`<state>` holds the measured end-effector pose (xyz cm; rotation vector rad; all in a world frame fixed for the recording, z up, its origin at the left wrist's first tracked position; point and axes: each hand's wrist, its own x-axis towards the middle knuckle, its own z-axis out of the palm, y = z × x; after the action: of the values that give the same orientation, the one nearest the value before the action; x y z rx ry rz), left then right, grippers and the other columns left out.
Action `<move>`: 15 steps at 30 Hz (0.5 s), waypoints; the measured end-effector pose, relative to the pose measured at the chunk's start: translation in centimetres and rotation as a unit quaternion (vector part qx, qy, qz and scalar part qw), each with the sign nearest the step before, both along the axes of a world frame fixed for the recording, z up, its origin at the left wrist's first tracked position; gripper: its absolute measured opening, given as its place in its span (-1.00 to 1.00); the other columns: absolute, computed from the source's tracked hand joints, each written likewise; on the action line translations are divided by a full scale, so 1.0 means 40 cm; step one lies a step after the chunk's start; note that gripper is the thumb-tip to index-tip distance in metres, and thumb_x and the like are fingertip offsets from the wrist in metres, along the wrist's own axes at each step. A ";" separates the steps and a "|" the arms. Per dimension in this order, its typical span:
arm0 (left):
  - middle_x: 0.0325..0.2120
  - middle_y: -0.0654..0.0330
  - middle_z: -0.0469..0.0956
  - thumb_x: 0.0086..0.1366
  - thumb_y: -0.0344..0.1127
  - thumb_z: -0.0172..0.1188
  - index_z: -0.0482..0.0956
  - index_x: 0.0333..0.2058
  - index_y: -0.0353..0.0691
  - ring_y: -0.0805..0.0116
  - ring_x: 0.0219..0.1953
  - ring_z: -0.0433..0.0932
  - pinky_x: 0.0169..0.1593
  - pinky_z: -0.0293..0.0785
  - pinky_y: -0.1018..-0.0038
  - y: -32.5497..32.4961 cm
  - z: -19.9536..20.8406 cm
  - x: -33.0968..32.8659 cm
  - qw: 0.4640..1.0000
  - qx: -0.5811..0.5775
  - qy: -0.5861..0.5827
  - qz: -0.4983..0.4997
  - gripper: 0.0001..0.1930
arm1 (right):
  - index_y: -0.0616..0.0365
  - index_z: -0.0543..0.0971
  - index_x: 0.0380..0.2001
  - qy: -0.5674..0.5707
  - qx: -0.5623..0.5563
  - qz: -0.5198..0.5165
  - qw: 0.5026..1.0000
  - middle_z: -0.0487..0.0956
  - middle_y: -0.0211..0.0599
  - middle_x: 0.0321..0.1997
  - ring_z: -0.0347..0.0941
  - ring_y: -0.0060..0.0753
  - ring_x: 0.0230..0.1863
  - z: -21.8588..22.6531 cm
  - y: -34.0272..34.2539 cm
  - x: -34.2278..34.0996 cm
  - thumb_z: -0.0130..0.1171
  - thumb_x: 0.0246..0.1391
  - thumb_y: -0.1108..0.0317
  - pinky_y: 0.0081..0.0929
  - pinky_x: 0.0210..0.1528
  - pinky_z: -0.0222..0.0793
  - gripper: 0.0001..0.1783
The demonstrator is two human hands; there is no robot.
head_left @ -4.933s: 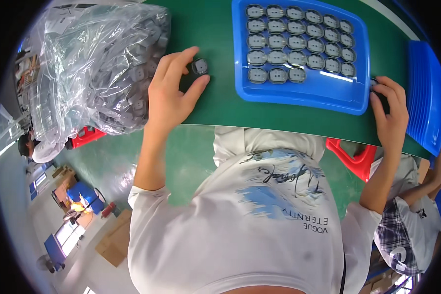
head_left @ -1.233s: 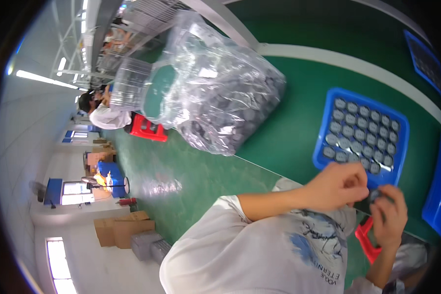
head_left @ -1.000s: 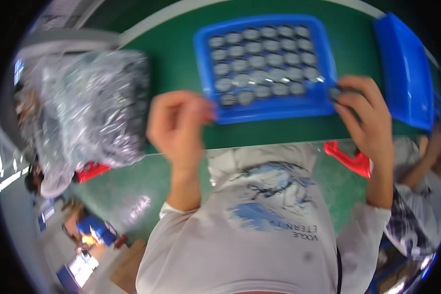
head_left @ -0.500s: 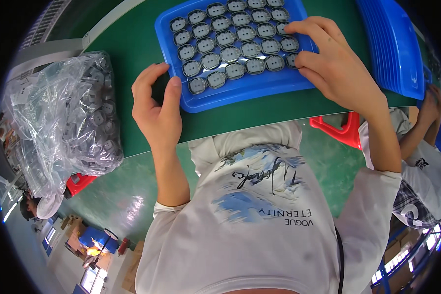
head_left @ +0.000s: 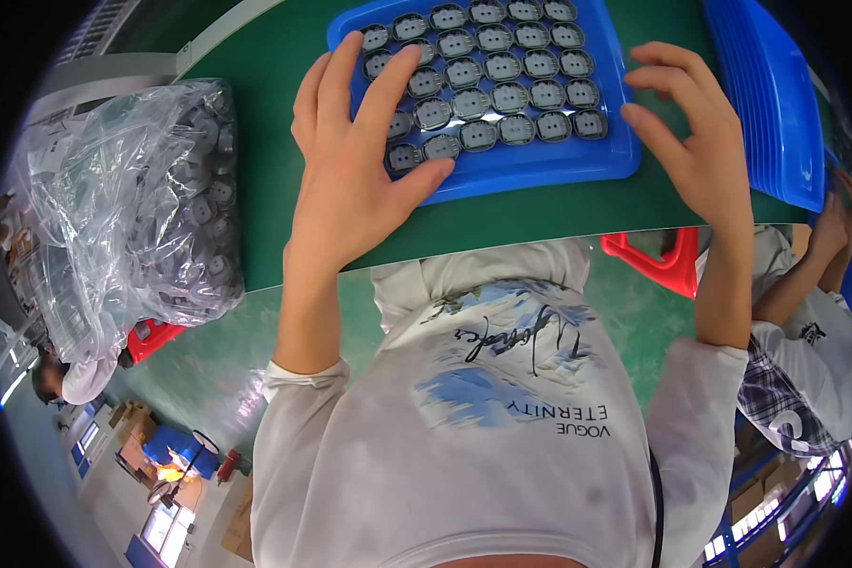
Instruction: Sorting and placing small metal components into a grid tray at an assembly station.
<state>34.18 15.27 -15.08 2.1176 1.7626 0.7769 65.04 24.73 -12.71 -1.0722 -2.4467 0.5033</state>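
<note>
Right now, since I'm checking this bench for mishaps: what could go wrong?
The left hand is spread over gray parts in the blue tray, so it might nudge some out of line. The clear plastic bag sits by the table's near edge and could perhaps slip off if bumped.

White shirt [head_left: 502,483], lower middle of frame — two short lines of small dark capitals [head_left: 583,421], printed, upside down in view. Larger black script [head_left: 549,346] just above in frame, slanting, handwriting-like, also upside down. Co-worker's pale top [head_left: 833,374], right edge — small dark emblem [head_left: 811,332], too small to read.
</note>
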 end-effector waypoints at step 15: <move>0.43 -0.01 0.11 -0.07 -0.31 0.54 0.38 0.32 0.02 -0.06 0.42 0.09 0.39 0.18 0.10 -0.021 -0.005 -0.034 0.999 -0.036 -0.022 0.015 -0.10 | 0.21 0.52 0.18 0.193 -0.229 -0.145 0.943 0.59 -0.39 -0.18 0.44 -0.71 -0.37 -0.082 -0.034 0.006 0.31 0.17 0.36 -0.64 -0.31 0.41 -0.50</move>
<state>32.84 14.42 -15.28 2.0167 1.7761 0.7507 65.28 23.35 -15.99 -1.3350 -1.8302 1.1022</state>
